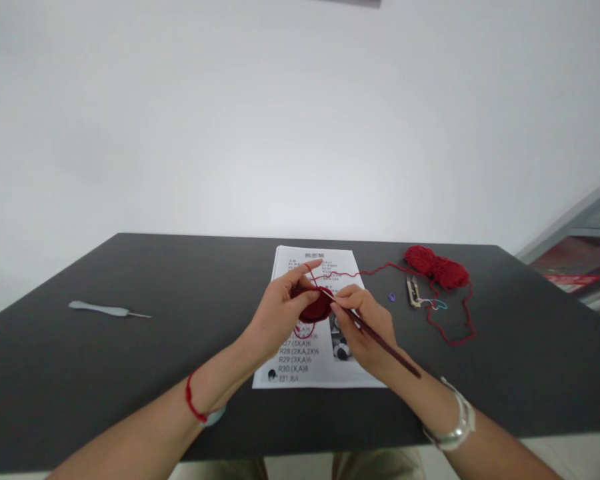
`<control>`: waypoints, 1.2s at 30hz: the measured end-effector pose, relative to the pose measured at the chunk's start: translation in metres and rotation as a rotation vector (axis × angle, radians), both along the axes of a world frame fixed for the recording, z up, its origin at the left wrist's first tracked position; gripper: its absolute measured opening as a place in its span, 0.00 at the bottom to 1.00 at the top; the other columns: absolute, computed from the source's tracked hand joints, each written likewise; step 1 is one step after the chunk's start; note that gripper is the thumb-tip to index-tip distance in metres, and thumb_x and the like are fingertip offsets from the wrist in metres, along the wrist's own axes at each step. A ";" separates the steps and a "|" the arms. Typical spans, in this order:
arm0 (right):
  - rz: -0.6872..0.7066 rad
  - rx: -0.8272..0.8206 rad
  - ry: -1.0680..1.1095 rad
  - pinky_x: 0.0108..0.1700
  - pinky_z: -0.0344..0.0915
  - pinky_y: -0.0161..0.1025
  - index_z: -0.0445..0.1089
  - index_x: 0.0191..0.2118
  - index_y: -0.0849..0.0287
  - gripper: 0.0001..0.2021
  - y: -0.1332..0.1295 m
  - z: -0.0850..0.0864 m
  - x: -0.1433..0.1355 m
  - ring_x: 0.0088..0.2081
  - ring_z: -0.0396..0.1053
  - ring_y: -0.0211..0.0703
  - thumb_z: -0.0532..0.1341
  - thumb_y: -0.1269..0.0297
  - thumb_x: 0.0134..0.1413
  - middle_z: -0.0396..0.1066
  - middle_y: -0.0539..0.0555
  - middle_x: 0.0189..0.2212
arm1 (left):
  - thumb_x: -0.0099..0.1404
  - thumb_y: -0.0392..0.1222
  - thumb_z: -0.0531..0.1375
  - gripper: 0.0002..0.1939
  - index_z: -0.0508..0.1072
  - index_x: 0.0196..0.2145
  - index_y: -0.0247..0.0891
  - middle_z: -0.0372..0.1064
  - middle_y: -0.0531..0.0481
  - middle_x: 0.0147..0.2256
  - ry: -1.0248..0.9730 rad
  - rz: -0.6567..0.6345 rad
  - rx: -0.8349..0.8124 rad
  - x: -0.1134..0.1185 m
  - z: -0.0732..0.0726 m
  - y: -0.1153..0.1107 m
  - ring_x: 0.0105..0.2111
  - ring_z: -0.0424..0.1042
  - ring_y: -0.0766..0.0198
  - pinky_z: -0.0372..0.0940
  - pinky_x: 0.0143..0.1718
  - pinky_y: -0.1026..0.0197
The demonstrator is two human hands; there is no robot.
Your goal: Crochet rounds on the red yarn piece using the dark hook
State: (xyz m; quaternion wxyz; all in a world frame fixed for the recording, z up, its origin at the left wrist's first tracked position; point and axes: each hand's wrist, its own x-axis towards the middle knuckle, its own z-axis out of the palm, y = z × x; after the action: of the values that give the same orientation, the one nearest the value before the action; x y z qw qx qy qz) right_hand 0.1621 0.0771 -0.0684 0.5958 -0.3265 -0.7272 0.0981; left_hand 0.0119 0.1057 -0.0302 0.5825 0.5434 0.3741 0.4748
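Pinched in my left hand [280,300] is a small dark red crochet piece [316,308], held over the printed sheets. A strand of red yarn [375,269] loops over my raised left index finger and runs off right. My right hand [365,323] is closed around a crochet hook with a dark brown handle [387,348], gripped like a pen. The hook's tip meets the upper edge of the red piece; whether it sits inside a stitch I cannot tell. A loose red yarn tail hangs below the piece.
Beneath my hands lie printed pattern sheets [300,373]. A red yarn skein [436,268] rests at the right, near a small snips-like tool [413,292], pastel stitch markers [436,304] and a purple ring [392,297]. A grey-handled hook [100,309] lies left on the black table [205,267].
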 end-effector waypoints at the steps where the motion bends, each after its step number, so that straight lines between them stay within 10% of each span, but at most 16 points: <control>1: 0.035 -0.068 0.099 0.29 0.63 0.35 0.64 0.34 0.54 0.06 0.000 0.001 0.000 0.29 0.66 0.38 0.58 0.73 0.58 0.66 0.49 0.29 | 0.53 0.32 0.62 0.26 0.74 0.52 0.35 0.65 0.57 0.25 0.036 0.009 0.046 -0.001 0.000 0.001 0.27 0.63 0.69 0.60 0.32 0.64; 7: 0.210 -0.370 0.414 0.21 0.56 0.33 0.62 0.30 0.54 0.07 0.003 0.008 0.005 0.19 0.57 0.34 0.58 0.70 0.59 0.59 0.44 0.21 | 0.57 0.31 0.59 0.24 0.74 0.52 0.37 0.68 0.55 0.28 0.242 0.030 0.261 -0.006 0.001 0.004 0.30 0.66 0.66 0.61 0.38 0.62; 13: 0.045 0.038 -0.147 0.31 0.66 0.37 0.65 0.35 0.53 0.07 -0.001 0.011 0.012 0.30 0.69 0.40 0.58 0.74 0.58 0.71 0.51 0.30 | 0.57 0.31 0.58 0.23 0.74 0.51 0.36 0.69 0.54 0.28 0.313 0.044 0.278 -0.006 0.006 0.003 0.29 0.67 0.65 0.64 0.36 0.62; 27: 0.101 0.150 -0.270 0.27 0.62 0.36 0.63 0.31 0.54 0.10 0.001 0.016 0.015 0.27 0.64 0.39 0.56 0.78 0.56 0.67 0.50 0.26 | 0.54 0.28 0.57 0.21 0.77 0.46 0.36 0.71 0.55 0.25 0.376 0.060 0.289 -0.008 0.012 0.002 0.28 0.69 0.64 0.64 0.37 0.61; 36: 0.092 -0.165 0.065 0.27 0.61 0.36 0.64 0.29 0.55 0.07 0.003 0.016 0.014 0.25 0.63 0.38 0.59 0.72 0.57 0.65 0.48 0.24 | 0.53 0.27 0.58 0.21 0.78 0.44 0.36 0.71 0.56 0.24 0.413 0.089 0.299 -0.007 0.014 0.002 0.26 0.68 0.65 0.62 0.34 0.62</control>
State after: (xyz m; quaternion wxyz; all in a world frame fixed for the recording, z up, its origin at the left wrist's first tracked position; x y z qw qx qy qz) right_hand 0.1756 0.0799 -0.0528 0.5848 -0.3373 -0.7113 0.1957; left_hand 0.0050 0.1079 -0.0166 0.3857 0.6917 0.4343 0.4291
